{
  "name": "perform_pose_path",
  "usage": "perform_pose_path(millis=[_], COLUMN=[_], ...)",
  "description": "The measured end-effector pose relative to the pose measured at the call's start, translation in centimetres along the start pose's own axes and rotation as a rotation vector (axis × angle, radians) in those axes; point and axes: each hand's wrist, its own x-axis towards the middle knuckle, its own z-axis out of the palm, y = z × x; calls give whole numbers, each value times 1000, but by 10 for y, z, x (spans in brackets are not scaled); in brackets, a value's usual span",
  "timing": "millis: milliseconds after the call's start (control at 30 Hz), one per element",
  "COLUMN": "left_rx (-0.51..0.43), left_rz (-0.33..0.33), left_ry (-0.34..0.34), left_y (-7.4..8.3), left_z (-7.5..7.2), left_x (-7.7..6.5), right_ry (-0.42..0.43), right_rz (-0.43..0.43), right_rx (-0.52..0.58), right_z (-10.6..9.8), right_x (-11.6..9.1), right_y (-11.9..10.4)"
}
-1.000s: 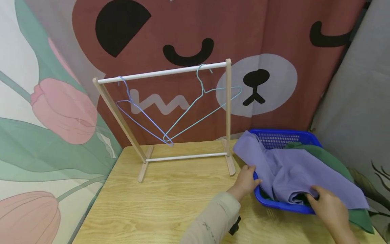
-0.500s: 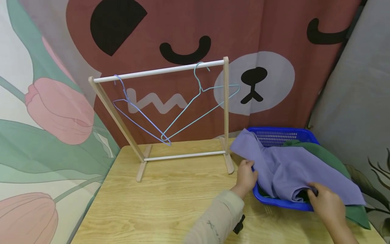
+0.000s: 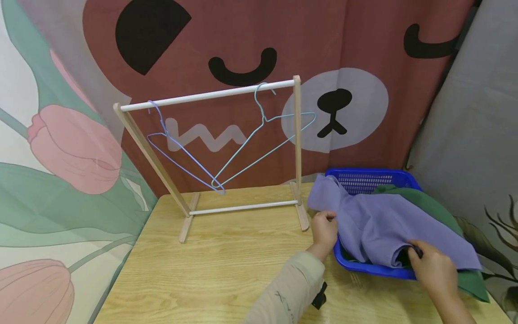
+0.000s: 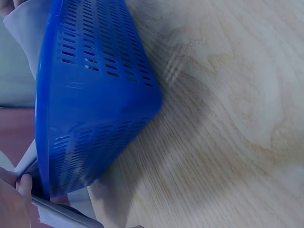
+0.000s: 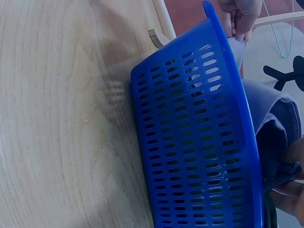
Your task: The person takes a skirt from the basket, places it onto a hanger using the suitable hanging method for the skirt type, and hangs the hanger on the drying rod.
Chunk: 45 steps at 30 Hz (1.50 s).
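Note:
A purple garment lies bunched over a blue basket, on top of a green cloth. My left hand is at the basket's left rim and pinches the garment's left part; the left wrist view shows its thumb and finger closed on the fabric's edge. With my right hand I hold the garment near the front rim, beside a dark fold or opening. In the right wrist view the right fingers are partly inside that fold, so their tips are hidden.
Left of the basket stands a wooden rack with white bars. A blue-violet hanger and a mint-green hanger hang from its top bar. Printed curtains close off the back. The wooden table extends in front.
My left hand has shifted slightly up along the basket rim and now pinches the garment, whose left flap is bent downward. The right hand stays at the front fold. The head view has drifted slightly.

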Motion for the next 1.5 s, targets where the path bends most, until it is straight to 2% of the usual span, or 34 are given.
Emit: perform_pose_path(millis=[200, 433, 600, 833, 933, 1067, 1100, 1167, 1233, 1267, 1433, 1467, 1500], left_rx=[-83, -106, -118, -178, -201, -269, -296, -333, -362, -371, -424, -435, -449], left_rz=[7, 38, 37, -33, -67, -154, -185, -235, -277, -299, -349, -355, -359], left_ry=[5, -26, -25, -32, -11, 2, 0, -6, -11, -15, -25, -29, -34], left_y=[-1, -5, -6, -4, -3, -2, -2, -3, -4, -4, -5, -6, -7], left_z=[-3, -13, -20, -29, -33, -38, -39, -41, -43, -45, -50, -51, -52], left_x=[1, 7, 14, 19, 20, 20, 20, 19, 19, 19, 20, 20, 20], right_ry=[51, 246, 275, 228, 212, 207, 185, 194, 161, 166, 156, 165, 157], right_rz=[-18, -31, 57, 221, 313, 374, 384, 407, 443, 437, 493, 494, 520], right_rx=[25, 79, 119, 177, 243, 270, 259, 253, 251, 250, 294, 303, 319], right_z=[1, 0, -4, -8, 1, 27, 28, 41, 42, 48, 3, -3, -18], right_x=[2, 7, 10, 11, 13, 15, 15, 15, 16, 15, 16, 16, 17], right_y=[0, -3, -5, -7, 11, 54, 57, 74, 73, 82, 7, -2, -26])
